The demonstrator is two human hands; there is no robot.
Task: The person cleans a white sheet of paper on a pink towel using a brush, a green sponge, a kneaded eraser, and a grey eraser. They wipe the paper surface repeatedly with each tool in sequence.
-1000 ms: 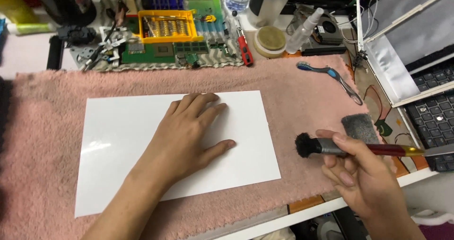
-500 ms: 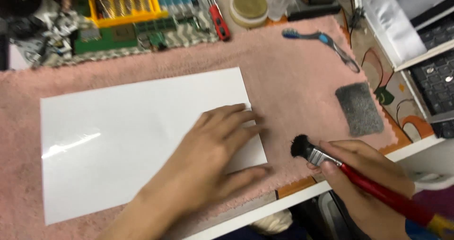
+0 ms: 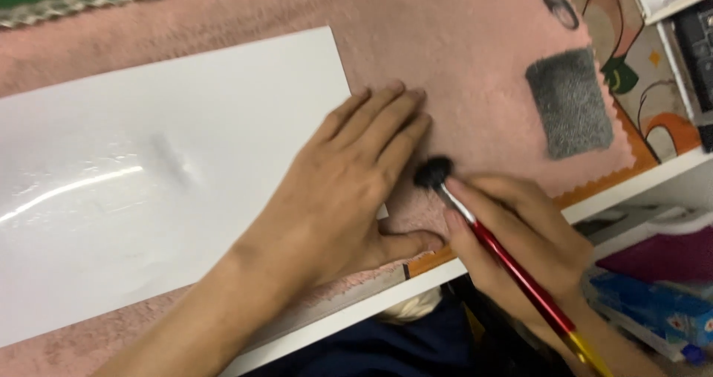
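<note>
— Left hand [image 3: 338, 195]: what do the fingers do?

— They lie flat and spread, gripping nothing. The palm presses the right edge of the white sheet [image 3: 148, 169]; the fingertips reach past it onto the pink towel [image 3: 460, 72] that covers the counter. The forearm enters from the lower left, wrist straight.

— And the right hand [image 3: 520, 247]?

— Fingers closed round the red handle of a brush [image 3: 497, 251], pinched near the metal ferrule. The black bristle head touches the towel just beside the left fingertips. The handle slants down to the lower right, its end turning yellow.

— Anything nearby?

— A grey pad [image 3: 570, 102] lies on the towel, apart from both hands, toward the right edge.
</note>
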